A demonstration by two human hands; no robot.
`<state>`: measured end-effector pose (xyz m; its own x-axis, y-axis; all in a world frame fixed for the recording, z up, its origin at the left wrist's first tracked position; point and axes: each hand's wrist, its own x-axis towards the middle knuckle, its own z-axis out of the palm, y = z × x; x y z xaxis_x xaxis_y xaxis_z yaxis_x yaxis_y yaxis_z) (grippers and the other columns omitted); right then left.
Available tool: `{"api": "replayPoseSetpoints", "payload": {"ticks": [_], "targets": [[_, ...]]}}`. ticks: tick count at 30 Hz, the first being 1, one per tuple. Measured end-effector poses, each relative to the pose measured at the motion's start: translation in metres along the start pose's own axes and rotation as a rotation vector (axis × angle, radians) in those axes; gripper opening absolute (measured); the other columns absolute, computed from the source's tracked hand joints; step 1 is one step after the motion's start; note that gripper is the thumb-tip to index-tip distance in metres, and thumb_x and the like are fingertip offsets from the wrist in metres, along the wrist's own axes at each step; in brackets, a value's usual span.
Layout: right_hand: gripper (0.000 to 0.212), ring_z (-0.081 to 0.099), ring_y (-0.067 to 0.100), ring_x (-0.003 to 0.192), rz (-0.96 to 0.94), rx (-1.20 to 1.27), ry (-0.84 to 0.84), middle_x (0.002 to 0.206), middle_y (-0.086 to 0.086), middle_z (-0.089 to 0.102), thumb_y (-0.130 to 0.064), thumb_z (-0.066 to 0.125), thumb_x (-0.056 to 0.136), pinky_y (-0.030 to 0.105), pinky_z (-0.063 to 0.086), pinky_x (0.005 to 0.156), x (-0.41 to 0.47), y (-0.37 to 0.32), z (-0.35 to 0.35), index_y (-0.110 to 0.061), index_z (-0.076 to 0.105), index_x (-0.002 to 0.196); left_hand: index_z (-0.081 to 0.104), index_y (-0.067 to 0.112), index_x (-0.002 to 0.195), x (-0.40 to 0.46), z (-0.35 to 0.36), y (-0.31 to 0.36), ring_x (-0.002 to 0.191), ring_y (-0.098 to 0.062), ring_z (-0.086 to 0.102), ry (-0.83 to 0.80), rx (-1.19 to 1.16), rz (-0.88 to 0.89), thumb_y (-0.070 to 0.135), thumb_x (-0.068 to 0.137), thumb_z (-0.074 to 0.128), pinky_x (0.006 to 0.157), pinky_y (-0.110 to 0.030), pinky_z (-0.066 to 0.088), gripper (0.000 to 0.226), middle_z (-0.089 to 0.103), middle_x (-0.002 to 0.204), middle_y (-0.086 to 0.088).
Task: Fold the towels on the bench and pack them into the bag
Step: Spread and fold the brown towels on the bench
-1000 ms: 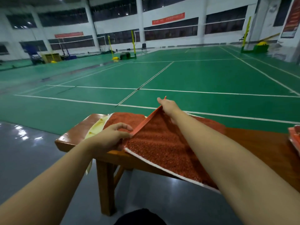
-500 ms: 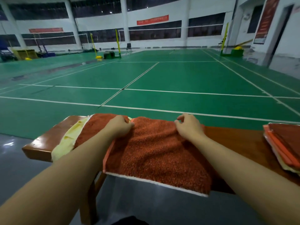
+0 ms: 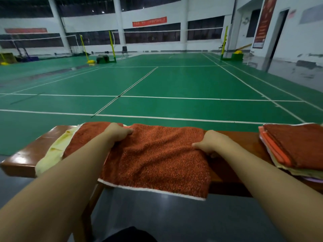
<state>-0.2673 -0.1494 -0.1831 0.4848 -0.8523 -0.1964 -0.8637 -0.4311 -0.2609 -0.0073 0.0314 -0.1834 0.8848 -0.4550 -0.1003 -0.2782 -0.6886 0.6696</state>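
A rust-orange towel [image 3: 157, 159] lies folded across the wooden bench [image 3: 26, 154], its white-edged hem hanging over the near side. My left hand [image 3: 118, 133] grips the towel's left far part, fingers curled into the cloth. At the towel's right edge my right hand [image 3: 208, 144] grips it, with the thumb tucked under. Under its left end lie another rust towel [image 3: 82, 137] and a pale yellow towel [image 3: 56, 151]. No bag is in view.
A stack of folded towels [image 3: 293, 147], rust on top with orange and pale ones below, sits at the bench's right end. Beyond the bench stretches a green badminton court [image 3: 174, 84] with yellow net posts. Grey floor lies on my side.
The raised towel flap has been laid flat on the bench. My right hand slid right to the towel's right edge, and the view swung right, bringing the folded stack fully in.
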Motion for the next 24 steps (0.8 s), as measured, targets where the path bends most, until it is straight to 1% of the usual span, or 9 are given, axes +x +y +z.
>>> {"api": "replayPoseSetpoints", "payload": {"ticks": [2, 5, 8, 10, 12, 16, 19, 22, 24], "targets": [[0.041, 0.060, 0.025, 0.055, 0.018, 0.259, -0.034, 0.073, 0.009, 0.062, -0.046, 0.074, 0.088, 0.031, 0.056, 0.058, 0.002, 0.001, 0.004, -0.008, 0.059, 0.089, 0.060, -0.001, 0.134, 0.000, -0.004, -0.005, 0.110, -0.032, 0.064, 0.003, -0.031, 0.022, 0.045, 0.090, 0.073, 0.085, -0.029, 0.045, 0.065, 0.065, 0.129, -0.018], [0.039, 0.050, 0.022, 0.048, 0.010, 0.651, 0.013, 0.061, 0.009, 0.053, -0.031, 0.078, 0.088, 0.024, 0.046, 0.047, 0.005, 0.012, 0.011, -0.011, 0.051, 0.070, 0.070, -0.002, 0.115, 0.000, -0.013, -0.010, 0.098, -0.033, 0.067, 0.066, -0.072, 0.014, 0.052, 0.084, 0.076, 0.086, -0.034, 0.053, 0.062, 0.071, 0.110, -0.018], [0.024, 0.060, 0.019, 0.069, 0.001, 1.020, 0.000, 0.083, 0.008, 0.064, -0.023, 0.078, 0.088, 0.027, 0.050, 0.057, 0.003, 0.019, 0.015, -0.012, 0.058, 0.084, 0.072, -0.002, 0.094, -0.003, -0.022, -0.009, 0.087, -0.032, 0.066, 0.118, -0.094, 0.014, 0.053, 0.078, 0.082, 0.078, -0.036, 0.052, 0.058, 0.071, 0.095, -0.017], [0.028, 0.065, 0.023, 0.089, -0.012, 1.094, 0.068, 0.102, 0.009, 0.068, -0.023, 0.080, 0.086, 0.034, 0.053, 0.075, 0.005, 0.020, 0.018, -0.013, 0.061, 0.103, 0.069, 0.000, 0.090, -0.005, -0.024, -0.005, 0.076, -0.029, 0.061, 0.117, -0.149, 0.008, 0.049, 0.078, 0.083, 0.069, -0.035, 0.049, 0.052, 0.068, 0.088, -0.014], [0.034, 0.064, 0.024, 0.097, -0.034, 1.102, 0.172, 0.108, 0.009, 0.067, -0.026, 0.082, 0.085, 0.036, 0.052, 0.083, 0.005, 0.019, 0.020, -0.014, 0.062, 0.110, 0.069, 0.000, 0.097, -0.009, -0.026, 0.001, 0.070, -0.026, 0.058, 0.095, -0.228, 0.026, 0.043, 0.082, 0.080, 0.060, -0.032, 0.046, 0.047, 0.066, 0.086, -0.011], [0.025, 0.063, 0.015, 0.076, -0.085, 1.266, 0.295, 0.093, 0.004, 0.069, -0.025, 0.080, 0.086, 0.024, 0.052, 0.062, -0.001, 0.018, 0.011, -0.017, 0.069, 0.106, 0.065, 0.012, 0.124, -0.011, -0.024, 0.012, 0.084, -0.023, 0.064, 0.115, -0.480, 0.125, 0.030, 0.090, 0.074, 0.071, -0.033, 0.052, 0.040, 0.070, 0.105, -0.013], [0.015, 0.065, 0.011, 0.072, -0.117, 1.394, 0.376, 0.084, 0.000, 0.073, -0.025, 0.083, 0.083, 0.017, 0.052, 0.060, -0.004, 0.024, -0.003, -0.016, 0.074, 0.091, 0.067, 0.015, 0.117, -0.020, -0.022, 0.024, 0.068, -0.013, 0.057, 0.179, -0.637, 0.228, 0.022, 0.094, 0.070, 0.058, -0.025, 0.047, 0.024, 0.067, 0.092, -0.007], [0.012, 0.067, 0.007, 0.072, -0.193, 1.448, 0.495, 0.082, -0.003, 0.075, -0.026, 0.084, 0.081, 0.017, 0.053, 0.068, -0.006, 0.035, -0.023, -0.020, 0.075, 0.084, 0.069, 0.020, 0.103, -0.033, -0.024, 0.039, 0.071, -0.008, 0.059, 0.221, -0.789, 0.378, 0.019, 0.098, 0.066, 0.054, -0.014, 0.047, 0.006, 0.068, 0.091, -0.002], [0.010, 0.067, 0.003, 0.071, -0.275, 1.489, 0.564, 0.079, -0.007, 0.074, -0.024, 0.083, 0.082, 0.015, 0.052, 0.068, -0.012, 0.040, -0.039, -0.019, 0.075, 0.084, 0.068, 0.024, 0.095, -0.043, -0.027, 0.053, 0.072, -0.005, 0.060, 0.268, -0.852, 0.470, 0.017, 0.098, 0.066, 0.057, -0.012, 0.047, 0.008, 0.069, 0.085, 0.003]]}}
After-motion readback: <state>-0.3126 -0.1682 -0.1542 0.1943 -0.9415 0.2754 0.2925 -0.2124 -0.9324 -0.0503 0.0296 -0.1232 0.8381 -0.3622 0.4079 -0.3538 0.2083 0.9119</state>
